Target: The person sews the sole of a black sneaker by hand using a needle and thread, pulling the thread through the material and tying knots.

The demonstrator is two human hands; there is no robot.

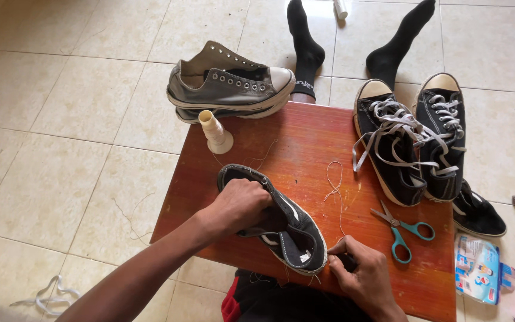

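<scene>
Gripping the black shoe, left hand; right hand pinches thread near blue packet.

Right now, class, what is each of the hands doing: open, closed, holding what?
Left hand: closed, gripping the black shoe from inside its opening.
Right hand: fingers pinched at the shoe's heel edge, with the thread running up from them; any needle cannot be told.

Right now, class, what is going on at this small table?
A person sits at a reddish wooden table. Their left hand reaches inside a black shoe and steadies it, while the right hand pinches at the sole edge, where a pale thread runs. Teal scissors and a thread spool lie on the table. Grey shoes and a laced black pair sit at the far edge.
</scene>
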